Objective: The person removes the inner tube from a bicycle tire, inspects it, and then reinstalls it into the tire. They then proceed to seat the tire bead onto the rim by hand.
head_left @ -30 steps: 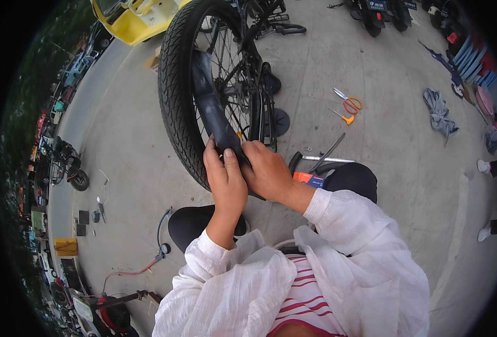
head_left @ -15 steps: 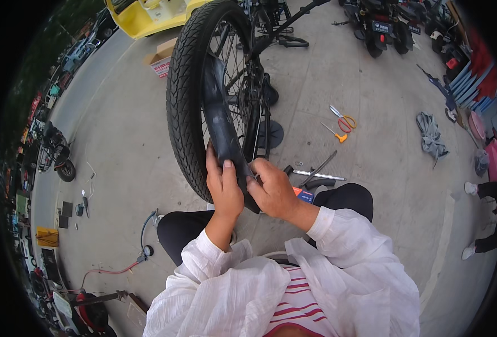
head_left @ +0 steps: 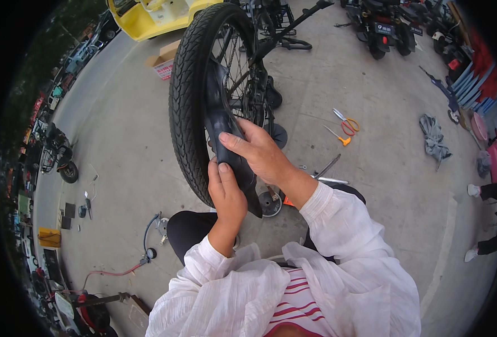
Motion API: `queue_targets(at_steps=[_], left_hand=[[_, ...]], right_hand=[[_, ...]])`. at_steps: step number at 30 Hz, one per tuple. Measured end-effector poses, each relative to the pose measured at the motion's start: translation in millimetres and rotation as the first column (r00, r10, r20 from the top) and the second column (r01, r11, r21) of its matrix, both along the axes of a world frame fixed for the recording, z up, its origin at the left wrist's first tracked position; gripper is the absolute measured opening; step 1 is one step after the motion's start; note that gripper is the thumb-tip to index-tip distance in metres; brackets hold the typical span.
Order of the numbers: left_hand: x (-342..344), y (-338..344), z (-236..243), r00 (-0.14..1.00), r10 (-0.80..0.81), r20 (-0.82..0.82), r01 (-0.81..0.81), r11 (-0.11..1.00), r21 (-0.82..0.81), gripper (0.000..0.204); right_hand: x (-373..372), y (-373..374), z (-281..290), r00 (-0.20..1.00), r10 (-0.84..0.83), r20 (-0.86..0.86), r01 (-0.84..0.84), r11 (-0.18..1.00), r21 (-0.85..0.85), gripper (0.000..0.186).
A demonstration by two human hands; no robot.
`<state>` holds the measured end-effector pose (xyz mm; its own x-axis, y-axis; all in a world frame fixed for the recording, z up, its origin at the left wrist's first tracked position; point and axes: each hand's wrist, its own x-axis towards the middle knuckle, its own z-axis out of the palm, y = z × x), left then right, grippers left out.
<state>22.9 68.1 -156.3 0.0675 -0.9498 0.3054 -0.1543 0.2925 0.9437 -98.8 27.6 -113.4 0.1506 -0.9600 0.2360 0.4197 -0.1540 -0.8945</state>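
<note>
A flat black inner tube (head_left: 217,104) hangs out along the side of an upright bicycle wheel with a knobbly black tyre (head_left: 185,106). My left hand (head_left: 226,194) grips the tube low down, thumb on top and fingers behind it, next to the tyre. Higher up, my right hand (head_left: 259,151) is closed round the tube from the right, its thumb pressed on the front face. Below my hands a loose fold of the tube droops to a point. Some of my fingers are hidden behind the rubber.
Scissors (head_left: 346,122) and an orange-handled screwdriver (head_left: 338,136) lie on the concrete to the right, with a metal bar (head_left: 333,180) nearer my knee. At left are a hose with a gauge (head_left: 150,253) and an open carton (head_left: 164,60). A grey cloth (head_left: 434,137) lies farther right.
My right hand has moved up the tube from its lower end and now holds it above my left hand. My left hand stays nearly in place on the tube.
</note>
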Motion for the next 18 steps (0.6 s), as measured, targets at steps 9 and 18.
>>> queue_targets(at_steps=[9,18], left_hand=[[5,13,11,0.981,-0.08,0.176,0.07,0.995,0.064,0.045],[15,24,-14,0.965,-0.145,0.219,0.102,0.975,0.196,0.039]], right_hand=[[2,7,5,0.97,0.118,0.214,-0.111,0.993,-0.044,0.035],[19,0,-3,0.99,-0.091,0.104,0.097,0.994,-0.053,0.045]])
